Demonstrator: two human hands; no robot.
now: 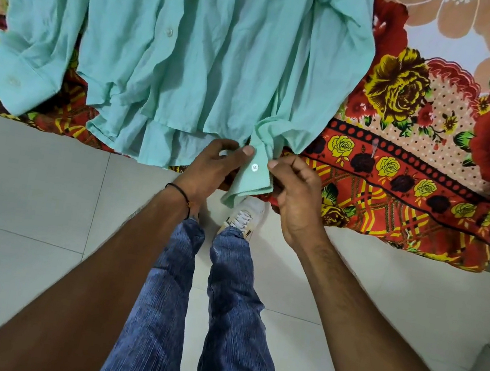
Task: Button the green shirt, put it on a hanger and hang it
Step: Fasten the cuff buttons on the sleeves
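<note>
Two hands hold one cuff [251,175] of the shirt [178,48], which lies spread on the bed [412,185] with that cuff over the bed's near edge: the left hand [218,164] pinches beside the button [254,166] and the right hand [297,190] pinches the other side, likely steadying it for buttoning.

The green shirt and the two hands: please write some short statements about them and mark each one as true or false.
1. The green shirt lies on a flowered bedsheet. True.
2. Both hands work at the collar. False: the left hand and the right hand hold a sleeve cuff at the bed's edge.
3. The cuff shows a white button. True.
4. The shirt hangs on a hanger. False: it lies spread out, and no hanger is visible.
5. A black band is on the left wrist. True.
</note>
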